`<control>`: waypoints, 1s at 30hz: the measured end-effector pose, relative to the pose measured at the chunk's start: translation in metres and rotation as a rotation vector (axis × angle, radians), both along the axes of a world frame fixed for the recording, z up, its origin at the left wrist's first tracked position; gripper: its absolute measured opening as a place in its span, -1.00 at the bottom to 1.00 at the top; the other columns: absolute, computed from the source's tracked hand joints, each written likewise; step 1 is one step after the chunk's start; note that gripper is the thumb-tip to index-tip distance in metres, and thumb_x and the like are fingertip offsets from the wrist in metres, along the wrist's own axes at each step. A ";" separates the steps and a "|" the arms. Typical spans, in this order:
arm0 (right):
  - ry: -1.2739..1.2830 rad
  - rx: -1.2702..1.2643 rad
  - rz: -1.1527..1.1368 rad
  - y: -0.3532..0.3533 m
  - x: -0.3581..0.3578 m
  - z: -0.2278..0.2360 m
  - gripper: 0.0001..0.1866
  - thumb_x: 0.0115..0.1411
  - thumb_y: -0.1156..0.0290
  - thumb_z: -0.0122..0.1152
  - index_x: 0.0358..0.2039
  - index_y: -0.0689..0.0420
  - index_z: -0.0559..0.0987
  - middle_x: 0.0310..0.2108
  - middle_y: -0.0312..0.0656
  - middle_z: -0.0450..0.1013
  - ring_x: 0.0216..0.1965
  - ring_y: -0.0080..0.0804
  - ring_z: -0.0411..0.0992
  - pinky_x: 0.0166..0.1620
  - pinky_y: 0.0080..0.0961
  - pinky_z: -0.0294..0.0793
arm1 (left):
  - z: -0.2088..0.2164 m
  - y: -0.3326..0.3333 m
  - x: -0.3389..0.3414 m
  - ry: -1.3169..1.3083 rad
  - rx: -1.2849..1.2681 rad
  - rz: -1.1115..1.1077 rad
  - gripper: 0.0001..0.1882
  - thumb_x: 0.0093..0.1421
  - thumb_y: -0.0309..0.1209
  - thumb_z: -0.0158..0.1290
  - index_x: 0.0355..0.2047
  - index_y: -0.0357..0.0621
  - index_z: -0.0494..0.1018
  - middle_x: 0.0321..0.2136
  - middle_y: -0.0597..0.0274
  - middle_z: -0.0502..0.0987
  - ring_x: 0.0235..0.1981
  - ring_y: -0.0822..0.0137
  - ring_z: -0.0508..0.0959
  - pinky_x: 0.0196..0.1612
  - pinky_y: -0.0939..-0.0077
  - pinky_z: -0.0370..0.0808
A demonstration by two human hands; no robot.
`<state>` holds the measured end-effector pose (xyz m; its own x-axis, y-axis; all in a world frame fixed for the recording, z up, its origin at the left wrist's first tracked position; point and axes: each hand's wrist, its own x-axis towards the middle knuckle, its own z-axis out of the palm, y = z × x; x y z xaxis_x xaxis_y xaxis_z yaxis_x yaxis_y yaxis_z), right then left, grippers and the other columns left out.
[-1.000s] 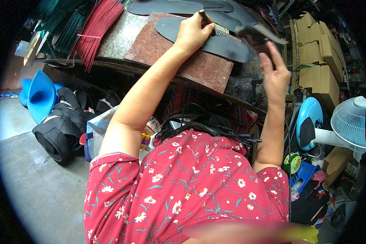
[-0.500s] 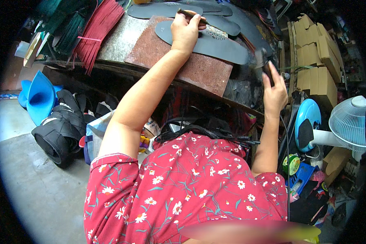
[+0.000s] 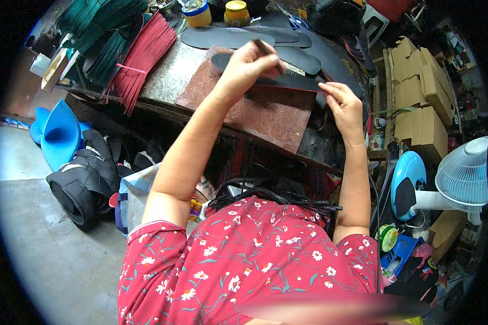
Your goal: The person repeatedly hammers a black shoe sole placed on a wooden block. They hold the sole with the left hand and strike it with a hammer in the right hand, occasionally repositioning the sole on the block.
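My left hand is closed round a dark rod-shaped punch, its upper end sticking out past the thumb. Its lower end is hidden by my fingers, which blur slightly. Between my fingertips, my right hand pinches the right end of a dark grey shoe sole. That end is raised and tilted above a reddish-brown board, with a thin red edge showing. The sole's left end reaches out beyond my left hand. Just behind lie more grey soles, partly overlapping.
Bundles of red strips and dark green strips lie at the table's left. A yellow-lidded jar and a blue-rimmed tub stand at the back. Cardboard boxes and a fan are on the right.
My right hand has let go of a blurred hammer-like tool and now grips the sole's right end, which has lifted off the board. My left hand keeps the punch. The view has shifted slightly.
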<state>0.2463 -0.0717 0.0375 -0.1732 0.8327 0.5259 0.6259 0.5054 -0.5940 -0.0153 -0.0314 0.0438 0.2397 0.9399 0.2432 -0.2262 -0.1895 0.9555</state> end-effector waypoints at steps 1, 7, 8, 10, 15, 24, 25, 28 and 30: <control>-0.021 0.025 -0.032 0.005 -0.002 -0.002 -0.77 0.09 0.58 0.22 -0.22 0.10 0.69 -0.27 -0.13 0.52 -0.32 -0.29 0.53 -0.22 -0.51 0.51 | 0.001 0.001 -0.004 0.073 -0.054 -0.147 -0.83 0.29 -0.38 0.08 -0.17 -0.15 0.40 -0.33 0.20 0.61 -0.23 0.42 0.58 -0.15 0.53 0.54; -0.018 0.108 -0.147 0.026 -0.008 -0.011 -0.81 0.09 0.56 0.22 -0.27 0.14 0.69 -0.43 -0.14 0.45 -0.45 -0.29 0.47 -0.34 -0.46 0.46 | 0.011 0.015 0.021 0.218 0.166 0.191 -0.87 0.24 -0.47 0.10 -0.26 -0.26 0.43 -0.42 0.23 0.61 -0.35 0.49 0.58 -0.20 0.60 0.49; 0.018 0.180 -0.157 0.031 -0.005 -0.011 -0.82 0.08 0.55 0.24 -0.28 0.13 0.69 -0.44 -0.15 0.45 -0.46 -0.29 0.47 -0.34 -0.47 0.45 | 0.015 0.014 0.022 0.074 0.233 0.182 -0.91 0.25 -0.51 0.09 -0.26 -0.24 0.43 -0.40 0.23 0.62 -0.32 0.49 0.58 -0.18 0.60 0.49; 0.035 0.272 -0.222 0.042 0.001 -0.009 -0.81 0.09 0.56 0.23 -0.26 0.12 0.69 -0.44 -0.14 0.44 -0.45 -0.28 0.47 -0.33 -0.45 0.46 | 0.024 0.012 0.024 -0.088 0.268 0.152 -0.91 0.25 -0.52 0.08 -0.25 -0.23 0.43 -0.39 0.23 0.62 -0.29 0.50 0.58 -0.15 0.60 0.49; -0.332 0.286 -0.145 0.069 -0.011 -0.017 -0.65 0.12 0.61 0.17 -0.07 0.06 0.63 -0.31 -0.11 0.49 -0.33 -0.23 0.52 -0.21 -0.42 0.50 | 0.019 0.022 0.033 -0.187 0.199 0.065 -0.89 0.27 -0.45 0.08 -0.22 -0.17 0.44 -0.32 0.25 0.61 -0.27 0.48 0.58 -0.19 0.62 0.50; -0.433 0.044 -0.344 0.067 0.031 -0.031 -0.50 0.09 0.25 0.28 0.10 -0.16 0.53 -0.03 -0.10 0.50 0.08 -0.10 0.38 0.14 -0.26 0.37 | -0.042 0.107 0.022 -0.350 -0.413 0.200 -0.84 0.22 -0.51 0.08 -0.19 -0.25 0.43 -0.31 0.07 0.57 -0.32 0.25 0.56 -0.31 0.36 0.46; -0.544 0.029 -0.468 0.064 0.039 -0.029 -0.47 0.06 0.16 0.33 0.10 -0.19 0.54 0.00 -0.08 0.49 0.13 -0.06 0.34 0.17 -0.22 0.34 | -0.045 0.114 0.023 -0.359 -0.412 0.233 -0.88 0.25 -0.46 0.09 -0.24 -0.24 0.44 -0.35 0.06 0.60 -0.37 0.29 0.59 -0.29 0.43 0.52; -0.510 -0.329 -0.559 0.059 0.049 -0.022 -0.49 0.02 0.06 0.39 0.03 -0.23 0.57 0.02 -0.09 0.48 0.13 -0.04 0.34 0.16 -0.11 0.33 | -0.048 0.126 0.028 -0.381 -0.349 0.371 -0.88 0.23 -0.50 0.08 -0.24 -0.25 0.42 -0.36 0.07 0.60 -0.39 0.29 0.58 -0.32 0.43 0.49; -0.456 -0.347 -0.599 0.054 0.048 -0.016 -0.49 0.01 0.05 0.40 0.01 -0.22 0.57 0.01 -0.13 0.49 0.11 -0.08 0.37 0.13 -0.12 0.35 | -0.048 0.127 0.032 -0.327 -0.212 0.479 -0.87 0.19 -0.55 0.07 -0.25 -0.29 0.41 -0.37 0.07 0.60 -0.42 0.27 0.58 -0.35 0.46 0.47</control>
